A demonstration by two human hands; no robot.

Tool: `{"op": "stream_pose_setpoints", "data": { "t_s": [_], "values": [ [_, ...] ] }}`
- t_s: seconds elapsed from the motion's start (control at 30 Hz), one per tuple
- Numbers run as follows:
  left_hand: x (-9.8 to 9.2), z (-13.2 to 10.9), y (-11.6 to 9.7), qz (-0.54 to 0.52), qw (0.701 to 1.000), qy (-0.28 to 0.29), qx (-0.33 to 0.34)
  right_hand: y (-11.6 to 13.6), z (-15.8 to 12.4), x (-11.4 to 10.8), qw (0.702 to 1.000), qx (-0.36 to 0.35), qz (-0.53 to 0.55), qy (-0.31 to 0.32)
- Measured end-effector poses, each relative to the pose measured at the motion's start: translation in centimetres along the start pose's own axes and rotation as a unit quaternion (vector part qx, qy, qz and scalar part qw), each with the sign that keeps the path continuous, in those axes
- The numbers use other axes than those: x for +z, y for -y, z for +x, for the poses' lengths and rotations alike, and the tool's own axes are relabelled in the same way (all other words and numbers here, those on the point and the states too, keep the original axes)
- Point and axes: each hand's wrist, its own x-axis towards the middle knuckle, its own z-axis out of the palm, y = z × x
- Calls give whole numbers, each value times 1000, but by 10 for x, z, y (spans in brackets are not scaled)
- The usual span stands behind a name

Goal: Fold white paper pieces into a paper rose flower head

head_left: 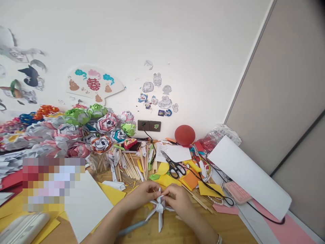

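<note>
A white folded paper piece (159,207) with several pointed arms is held low over the wooden table at the front middle. My left hand (145,194) pinches its upper part from the left, thumb and forefinger closed on the paper. From the other side my right hand (177,198) grips the same part, its fingertips almost meeting the left ones. One arm of the piece points toward me, and others stick out to the sides. A blurred grey-blue strip (132,228) lies on the table below my left forearm.
Black-handled scissors (174,168) and a yellow glue gun (192,166) lie beyond my hands among yellow paper and wooden sticks (130,165). Folded paper flowers (104,123) are heaped at the back left. A red balloon (185,135) rests by the wall; a white laptop (250,176) stands right.
</note>
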Motion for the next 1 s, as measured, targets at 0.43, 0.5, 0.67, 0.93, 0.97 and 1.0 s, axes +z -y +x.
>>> {"op": "stream_pose_setpoints", "data": {
  "t_s": [0.43, 0.5, 0.67, 0.93, 0.97, 1.0],
  "values": [
    [1, 8, 9, 6, 998, -67, 8, 10, -3, -15, 990, -109, 48, 72],
    [1, 8, 10, 16, 997, -74, 12, 11, -4, -16, 991, -91, 51, 80],
    [2, 10, 14, 24, 995, -92, 9, 7, -7, -9, 989, -123, 40, 70],
    [6, 10, 14, 31, 994, -108, 9, 9, -9, -4, 992, -112, 24, 60],
    [6, 10, 13, 31, 993, -111, 8, 10, -9, -4, 992, -110, 22, 59],
    [7, 10, 13, 29, 993, -114, 6, 11, -10, -3, 992, -114, 18, 56]
  ]
}}
